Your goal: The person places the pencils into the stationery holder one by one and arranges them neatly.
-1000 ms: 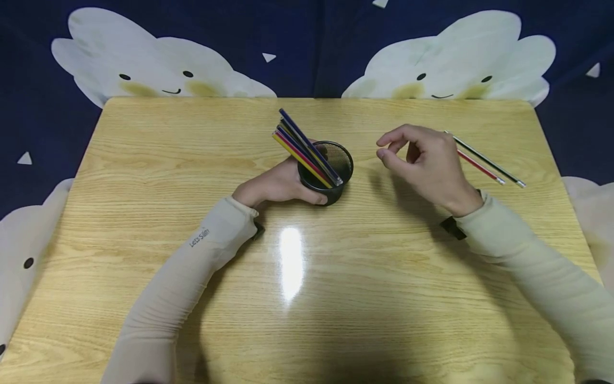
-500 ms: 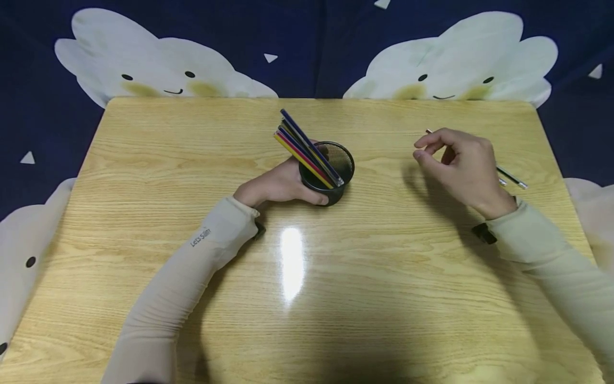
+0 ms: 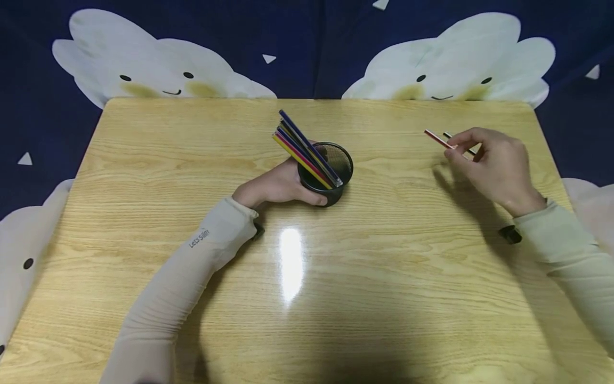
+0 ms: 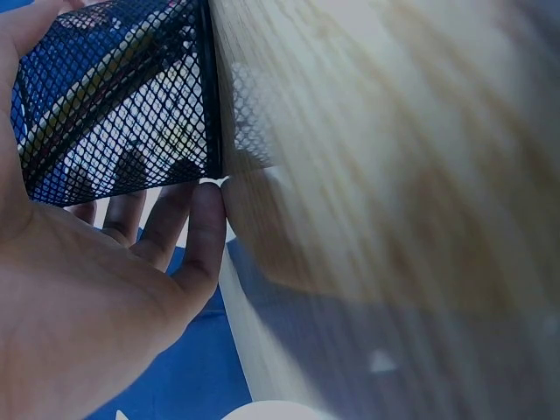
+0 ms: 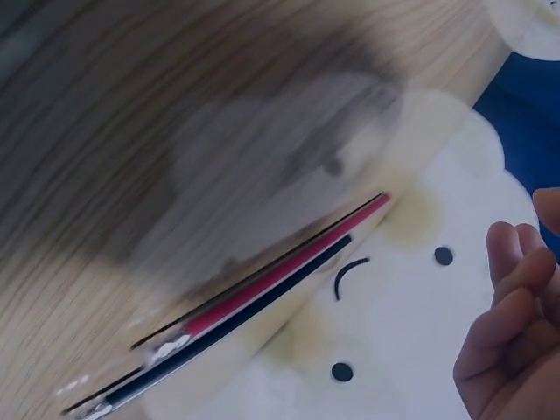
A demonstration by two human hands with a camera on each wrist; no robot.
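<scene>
My left hand [image 3: 275,184] grips a black mesh pencil cup [image 3: 349,169] in the middle of the table, thumb on its near side. Several pencils [image 3: 303,152] in blue, yellow and red lean out of the cup toward the far left. The left wrist view shows fingers curled round the mesh wall [image 4: 131,118]. At the right, my right hand [image 3: 501,168] hovers over two pencils, its fingers loosely bent. Those are a red pencil [image 5: 284,271] and a dark pencil [image 5: 232,324], lying side by side on the table; in the head view the hand partly hides them.
The wooden table [image 3: 384,277] carries a bright light reflection [image 3: 291,264] in front of the cup. Beyond its far edge hangs a dark blue cloth with smiling white clouds [image 3: 460,58].
My right hand has moved rightward from near the cup to above the two pencils, uncovering their far ends. The left hand and the cup have stayed in place.
</scene>
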